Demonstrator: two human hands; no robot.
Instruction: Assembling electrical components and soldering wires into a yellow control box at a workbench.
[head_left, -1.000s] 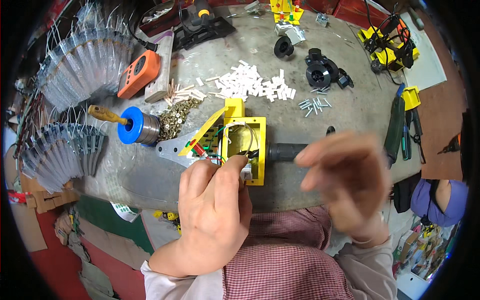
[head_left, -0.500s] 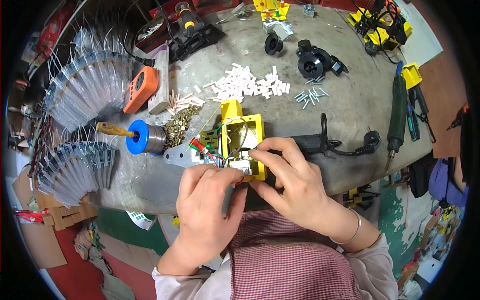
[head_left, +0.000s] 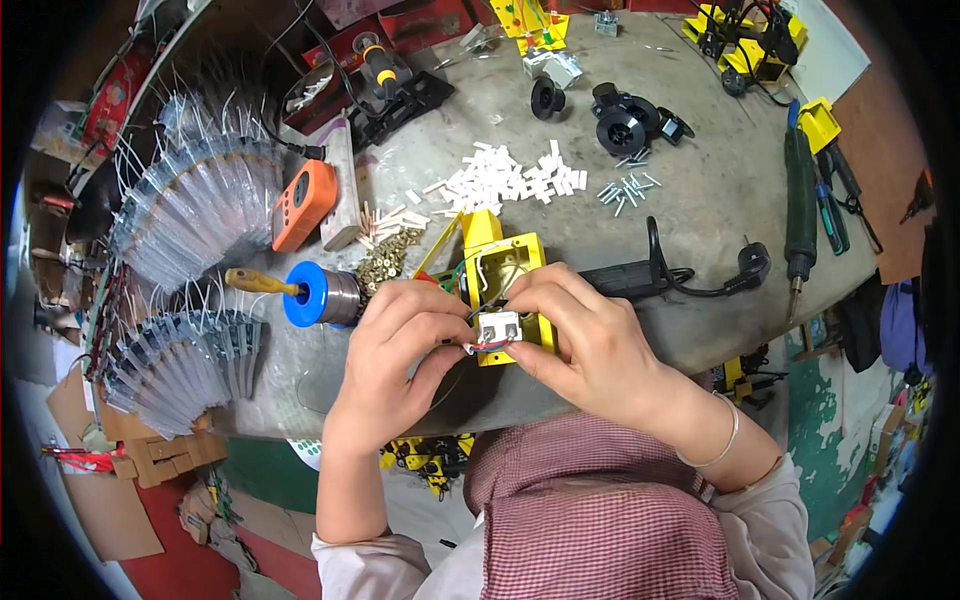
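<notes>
A yellow box-shaped housing (head_left: 531, 252) with an open top lies at the table's near edge, wires curling inside it. At its near end sits a small white terminal block (head_left: 499, 327) with two dark metal contacts. My right hand (head_left: 592, 338) is closed on this block, fingertips at its far side and thumb at its near right corner. From the other side, my left hand (head_left: 403, 345) pinches the red and blue wires (head_left: 484, 347) at the block's left end. Fingers partly cover the wires and the housing's left side.
White sleeves (head_left: 492, 172) and brass parts (head_left: 385, 262) lie in piles beyond the housing. A solder spool (head_left: 335, 295) and an orange meter (head_left: 304, 206) stand left, near bagged parts (head_left: 205, 205). Rightward are a black plug cable (head_left: 700, 285), screws (head_left: 628, 190) and a green-handled screwdriver (head_left: 800, 215).
The white block has come up toward the housing's near rim and now shows its contacts. My left hand has shifted to the block's left end. The whole view has shifted slightly.
</notes>
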